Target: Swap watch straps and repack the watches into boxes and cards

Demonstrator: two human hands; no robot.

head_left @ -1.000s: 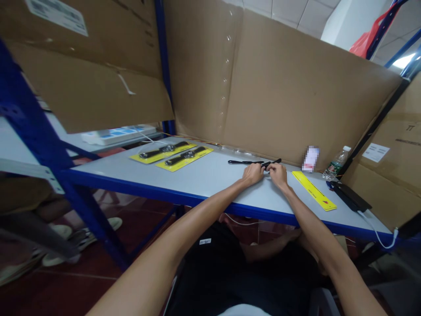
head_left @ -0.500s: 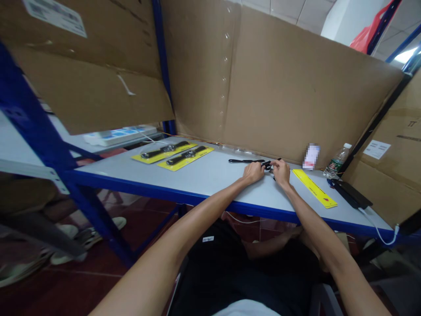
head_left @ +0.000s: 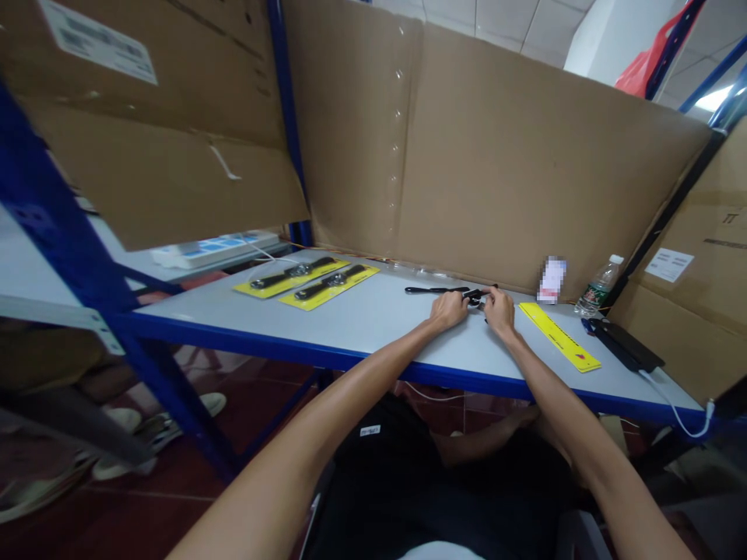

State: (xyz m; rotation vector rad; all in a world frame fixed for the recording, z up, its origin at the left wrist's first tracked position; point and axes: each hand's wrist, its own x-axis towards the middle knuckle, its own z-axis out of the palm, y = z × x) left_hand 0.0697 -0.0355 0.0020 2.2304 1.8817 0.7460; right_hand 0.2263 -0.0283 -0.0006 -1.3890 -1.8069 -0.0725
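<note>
At the table, my left hand (head_left: 449, 310) is closed on a small black strap-like item (head_left: 475, 295) with a shiny part at its middle. My right hand (head_left: 499, 312) pinches the other end of that item, and the fingers hide much of it. A thin black strip (head_left: 430, 290) lies on the table behind my left hand. Further left, two yellow cards (head_left: 261, 292) lie side by side, each bearing a long black strap-like item (head_left: 330, 285) with a shiny round middle. Close to my right hand is a long yellow card (head_left: 559, 337), or a stack of them.
A water bottle (head_left: 599, 286) and a blurred-out upright object (head_left: 552, 280) stand at the back right. A black device (head_left: 626, 344) with a white cable lies at the right edge. Cardboard panels (head_left: 525, 171) wall the table (head_left: 373, 334). A blue post (head_left: 64, 179) rises at left.
The view has tilted slightly. Both hands stay in the same place on the black item, with a small shift of the fingers that shows more of its shiny part.
</note>
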